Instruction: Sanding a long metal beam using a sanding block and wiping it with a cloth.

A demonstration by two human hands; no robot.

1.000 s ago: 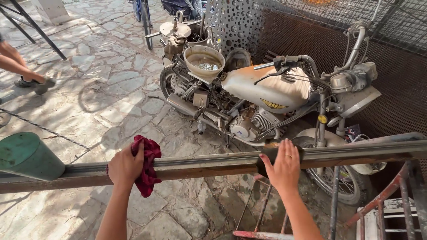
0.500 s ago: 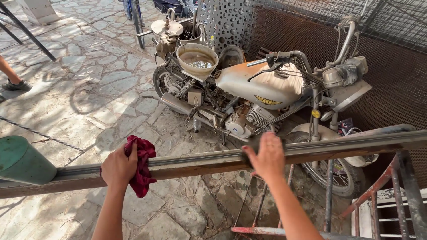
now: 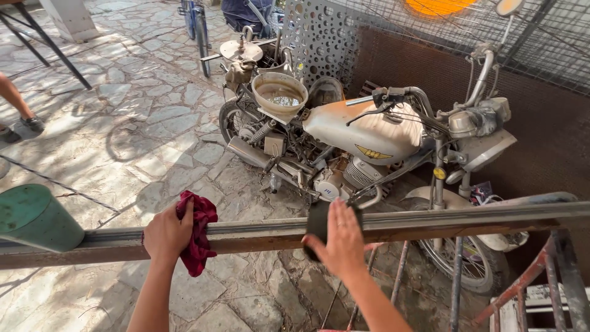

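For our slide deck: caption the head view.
Left hand presses red rag on metal rail; right hand holds dark block.

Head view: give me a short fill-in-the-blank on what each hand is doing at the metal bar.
1. The left hand presses a ____ rag against the metal bar.
2. The right hand holds a ____ block on the bar.
3. Behind the bar stands a dusty ____.
4. At the bar's left end sits a ____ bucket.

Missing words: red; black; motorcycle; green
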